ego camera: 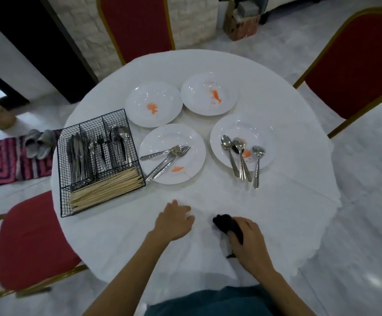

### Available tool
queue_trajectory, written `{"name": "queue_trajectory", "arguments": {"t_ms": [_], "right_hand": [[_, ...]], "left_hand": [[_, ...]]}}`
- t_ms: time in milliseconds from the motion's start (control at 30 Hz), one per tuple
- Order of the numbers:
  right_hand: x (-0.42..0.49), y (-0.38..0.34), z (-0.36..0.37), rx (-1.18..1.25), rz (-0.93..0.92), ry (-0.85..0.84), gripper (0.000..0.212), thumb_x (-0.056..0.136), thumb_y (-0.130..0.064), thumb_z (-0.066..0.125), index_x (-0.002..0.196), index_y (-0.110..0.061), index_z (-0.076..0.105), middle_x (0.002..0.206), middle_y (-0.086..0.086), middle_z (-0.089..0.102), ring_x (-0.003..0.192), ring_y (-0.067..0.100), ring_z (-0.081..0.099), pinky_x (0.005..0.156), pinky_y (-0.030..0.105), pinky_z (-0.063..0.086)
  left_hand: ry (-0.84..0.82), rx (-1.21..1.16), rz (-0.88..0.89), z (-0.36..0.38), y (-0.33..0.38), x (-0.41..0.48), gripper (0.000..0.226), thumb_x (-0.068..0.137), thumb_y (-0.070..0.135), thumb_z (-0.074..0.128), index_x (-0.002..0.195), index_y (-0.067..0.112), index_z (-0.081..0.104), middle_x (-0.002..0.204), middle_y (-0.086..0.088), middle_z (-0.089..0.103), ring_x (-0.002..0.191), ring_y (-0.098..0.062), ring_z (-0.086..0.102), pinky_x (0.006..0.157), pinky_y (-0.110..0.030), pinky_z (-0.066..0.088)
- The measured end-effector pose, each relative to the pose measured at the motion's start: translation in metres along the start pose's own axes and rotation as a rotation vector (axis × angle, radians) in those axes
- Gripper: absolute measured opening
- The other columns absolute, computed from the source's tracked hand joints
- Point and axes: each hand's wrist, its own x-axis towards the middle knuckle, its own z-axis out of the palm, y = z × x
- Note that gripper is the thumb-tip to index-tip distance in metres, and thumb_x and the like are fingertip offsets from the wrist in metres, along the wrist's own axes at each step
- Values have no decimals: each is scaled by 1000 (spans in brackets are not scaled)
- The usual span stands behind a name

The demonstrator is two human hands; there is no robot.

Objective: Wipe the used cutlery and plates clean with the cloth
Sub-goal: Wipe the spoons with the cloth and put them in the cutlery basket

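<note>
Several white plates with orange smears stand on the round white table (276,201). The near-left plate (192,137) carries three forks (169,156). On the near-right plate (263,131) lie three spoons (240,156). Two far plates (140,96) (197,87) hold only sauce stains. My right hand (249,238) rests on the tablecloth near the front edge, closed around a dark cloth (227,225). My left hand (174,221) lies flat on the tablecloth beside it, fingers spread, holding nothing.
A black wire caddy (98,163) at the table's left holds clean cutlery and wooden chopsticks. Red chairs with gold frames stand at the back (137,23), the right (356,65) and the near left (32,242). A striped rug and slippers lie on the floor at left.
</note>
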Motion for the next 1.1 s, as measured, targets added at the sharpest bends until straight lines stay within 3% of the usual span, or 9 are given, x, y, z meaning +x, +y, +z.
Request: {"name": "queue_trajectory", "arguments": {"t_ms": [67, 133, 267, 400, 667, 767, 867, 967, 1100], "right_hand": [[7, -19, -22, 176, 203, -27, 8, 100, -20, 61, 102, -20, 69, 93, -9, 70, 85, 14, 66, 69, 11, 47], [12, -36, -39, 369, 345, -4, 24, 101, -33, 57, 84, -20, 68, 79, -9, 72, 76, 13, 68, 60, 10, 45], [26, -77, -53, 675, 487, 45, 31, 102, -40, 54, 94, -21, 77, 90, -5, 80, 88, 7, 73, 79, 23, 55], [34, -102, -53, 804, 536, -10, 32, 103, -38, 51, 108, -20, 77, 100, 1, 80, 100, 17, 74, 91, 36, 57], [47, -118, -65, 1122, 646, -92, 42, 105, -43, 44, 120, -17, 72, 115, 5, 77, 111, 22, 71, 95, 37, 52], [45, -114, -70, 1264, 679, -94, 44, 104, -46, 44, 120, -16, 72, 116, 8, 77, 110, 25, 72, 98, 42, 52], [39, -108, -75, 1360, 691, -125, 47, 104, -48, 42, 129, -17, 67, 122, 10, 74, 119, 30, 67, 105, 52, 50], [34, -103, -76, 1347, 688, -123, 38, 107, -38, 40, 127, -20, 67, 114, 8, 77, 113, 29, 69, 96, 51, 55], [32, -98, -72, 1309, 678, -124, 36, 109, -31, 37, 130, -17, 62, 114, 10, 77, 105, 29, 72, 89, 49, 59]], "left_hand": [[190, -80, -3, -30, -7, 14, 38, 99, 35, 46, 132, 23, 62, 138, -4, 61, 130, -27, 53, 103, -36, 43], [332, -119, -36, -57, -15, 33, 33, 99, 29, 46, 126, 20, 65, 123, -7, 69, 119, -31, 61, 94, -37, 48], [557, -105, -115, -95, -26, 68, 26, 100, 22, 46, 109, 6, 65, 107, -18, 68, 102, -39, 65, 79, -41, 47], [465, 15, -167, -103, -36, 89, 29, 99, 31, 52, 112, 9, 66, 113, -14, 68, 106, -36, 66, 87, -43, 51], [380, 42, -178, -103, -47, 94, 30, 93, 35, 56, 95, 9, 73, 97, -11, 73, 92, -32, 68, 74, -35, 49], [340, -68, -193, -107, -45, 74, 36, 97, 34, 50, 97, 4, 69, 96, -13, 70, 87, -30, 61, 73, -33, 45], [318, -347, -184, -97, -31, 41, 35, 101, 32, 47, 97, 1, 62, 92, -13, 70, 81, -29, 64, 70, -36, 50], [219, -653, -161, -76, 5, 1, 28, 105, 34, 44, 99, 8, 53, 86, -10, 74, 65, -19, 63, 56, -29, 47], [167, -683, 16, -45, 67, -31, 20, 105, 26, 42, 98, 8, 50, 72, -6, 74, 55, -16, 61, 53, -27, 45]]}}
